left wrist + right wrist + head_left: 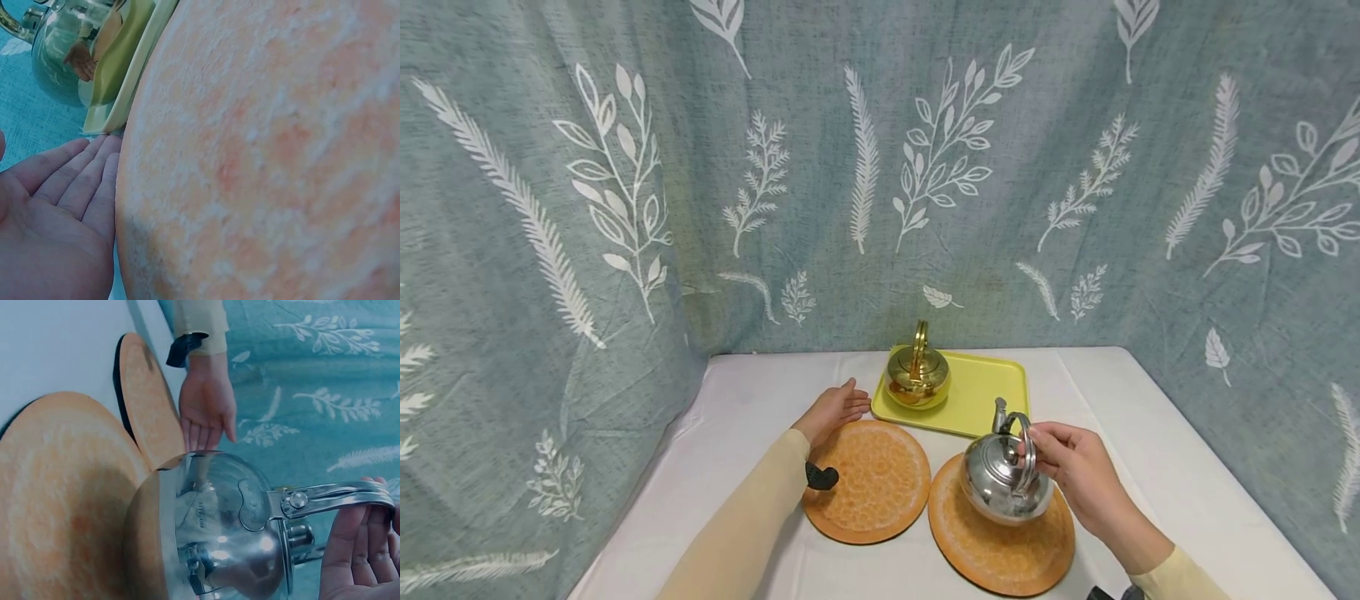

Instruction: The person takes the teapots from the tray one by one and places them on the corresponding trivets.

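I held the steel kettle (1004,483) by its arched handle (1024,450), my right hand (1075,475) curled round the handle's far side so the pot hung level. It sat over the right mat (1000,546), toward that mat's back edge; I could not tell whether its base touched the mat or hung just above. Its long axis ran from spout to body: the spout (999,414) pointed away from me, toward the tray (985,392) at the back of the surface (1150,450), and the handle stood upright over the lid.

My left hand (833,410) lay flat and relaxed, fingers straight, holding nothing, against the back left edge of the left mat (868,479), probably to keep that mat from sliding. The gold kettle (917,375) stood upright in the tray's left corner, well apart from the steel one.
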